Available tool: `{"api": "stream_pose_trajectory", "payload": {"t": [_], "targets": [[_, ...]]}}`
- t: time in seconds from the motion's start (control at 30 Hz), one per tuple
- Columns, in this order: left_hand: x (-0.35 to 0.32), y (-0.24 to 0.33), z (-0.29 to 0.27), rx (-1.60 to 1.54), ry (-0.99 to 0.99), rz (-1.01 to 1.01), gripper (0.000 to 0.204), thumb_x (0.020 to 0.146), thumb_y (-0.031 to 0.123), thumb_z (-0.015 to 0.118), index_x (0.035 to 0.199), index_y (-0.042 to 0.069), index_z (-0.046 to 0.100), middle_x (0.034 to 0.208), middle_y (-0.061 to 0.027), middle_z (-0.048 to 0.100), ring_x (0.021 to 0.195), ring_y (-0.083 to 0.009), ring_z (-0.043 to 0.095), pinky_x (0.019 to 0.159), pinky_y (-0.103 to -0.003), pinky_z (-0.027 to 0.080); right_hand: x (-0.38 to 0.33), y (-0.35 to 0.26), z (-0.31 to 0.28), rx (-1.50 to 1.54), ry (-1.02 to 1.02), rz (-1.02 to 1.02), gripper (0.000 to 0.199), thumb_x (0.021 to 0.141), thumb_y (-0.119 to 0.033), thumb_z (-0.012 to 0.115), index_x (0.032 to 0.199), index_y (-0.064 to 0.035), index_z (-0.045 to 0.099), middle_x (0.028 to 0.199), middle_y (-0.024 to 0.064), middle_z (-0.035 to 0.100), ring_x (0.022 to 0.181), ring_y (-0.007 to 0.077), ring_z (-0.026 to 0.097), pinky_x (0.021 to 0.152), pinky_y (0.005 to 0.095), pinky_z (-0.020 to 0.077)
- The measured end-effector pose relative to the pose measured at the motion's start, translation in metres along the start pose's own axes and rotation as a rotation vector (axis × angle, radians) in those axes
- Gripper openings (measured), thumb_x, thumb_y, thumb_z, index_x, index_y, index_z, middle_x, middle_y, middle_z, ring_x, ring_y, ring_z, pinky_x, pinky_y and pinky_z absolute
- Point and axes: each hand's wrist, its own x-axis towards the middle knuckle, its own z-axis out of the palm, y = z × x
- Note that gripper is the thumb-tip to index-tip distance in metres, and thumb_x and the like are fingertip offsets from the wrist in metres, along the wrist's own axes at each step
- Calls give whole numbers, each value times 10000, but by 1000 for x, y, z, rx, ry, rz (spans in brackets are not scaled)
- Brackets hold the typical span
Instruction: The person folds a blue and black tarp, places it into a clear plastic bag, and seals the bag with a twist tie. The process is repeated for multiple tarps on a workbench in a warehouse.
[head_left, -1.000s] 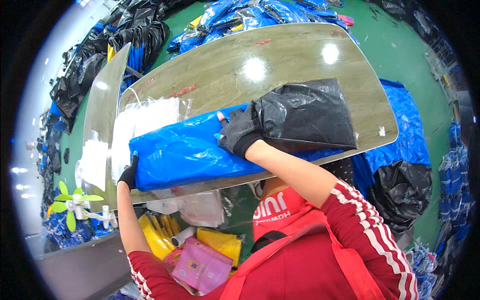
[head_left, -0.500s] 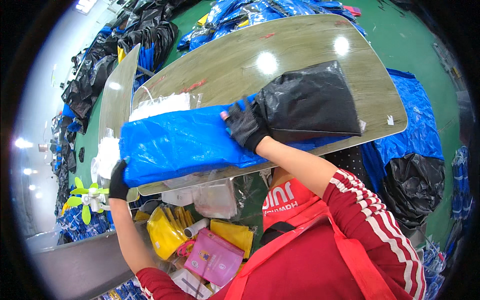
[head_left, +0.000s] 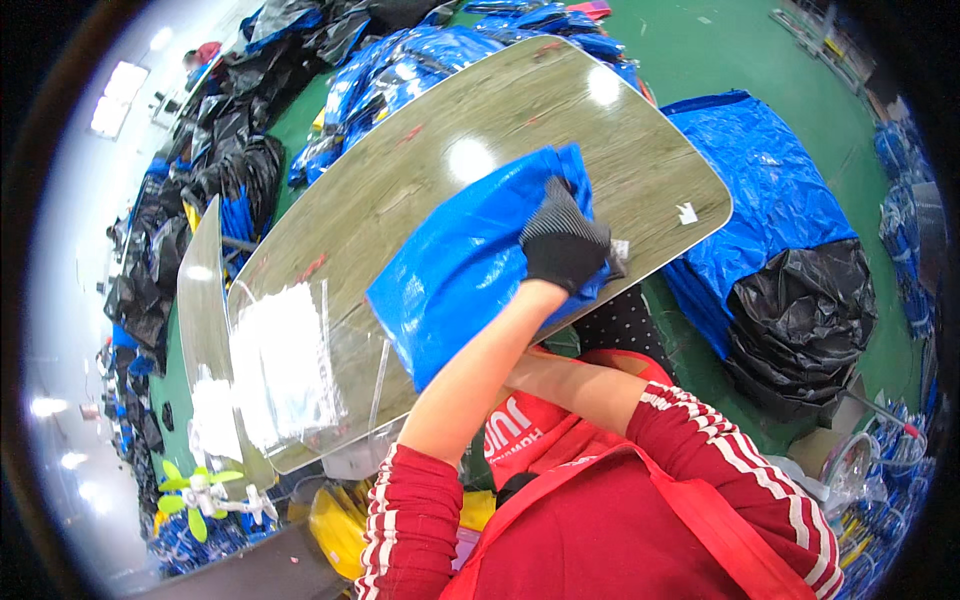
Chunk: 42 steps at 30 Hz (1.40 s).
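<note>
My left hand [head_left: 565, 240], in a dark fingerless-looking glove, reaches across to the right and is closed on the folded blue plastic sheet [head_left: 450, 260]. The sheet lies doubled into a shorter bundle near the table's front edge. A small dark piece [head_left: 615, 262] shows past the glove, and the rest of the black part is hidden. My right forearm [head_left: 575, 385] passes beneath my left forearm. The right hand itself is hidden behind that arm and the sheet.
The wood-patterned table [head_left: 430, 180] carries clear bags with white contents [head_left: 285, 360] at its left. A blue-and-black stack [head_left: 760, 180] stands at right. Blue packages [head_left: 410, 75] lie beyond the table. A small green fan [head_left: 197, 495] is at lower left.
My left hand has swung right, folding the sheet's left end over the black part. My right hand has left the sheet's top and gone out of sight. The view has turned somewhat.
</note>
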Motion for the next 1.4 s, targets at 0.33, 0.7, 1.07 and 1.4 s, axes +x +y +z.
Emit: {"api": "stream_pose_trajectory", "payload": {"t": [0.33,0.7,1.07,1.4], "targets": [[50,-106,36,362,-111,716,233,927,118,496,1075,-8,624,1059,-209,649,939,-354,638,818,-429,507,-75,-83,-38,-29,-102,104,591,993,-438,319,1502,-156,218,1578,80,155,1437,265,190,1191,400,129],[22,-75,-20,235,43,455,346,804,175,620,1133,70,626,1138,-147,625,1031,-366,578,903,-452,460,-60,-152,-218,-1006,667,-209,1024,736,-736,522,1448,-39,286,1383,237,420,1322,414,353,1132,600,99],[32,-130,2,211,-113,207,446,878,276,548,1299,129,551,1423,-146,444,1121,-361,568,951,-449,449,-67,-111,-215,-1210,549,-13,847,763,-574,595,1340,25,438,1371,240,434,1313,407,366,1096,626,163],[31,-173,7,-462,601,-136,295,947,143,480,1198,-3,531,1186,-196,603,1109,-320,587,967,-408,447,169,-86,-263,-1235,353,-387,319,893,-392,518,1014,-148,683,968,159,690,819,371,657,719,465,530]]}}
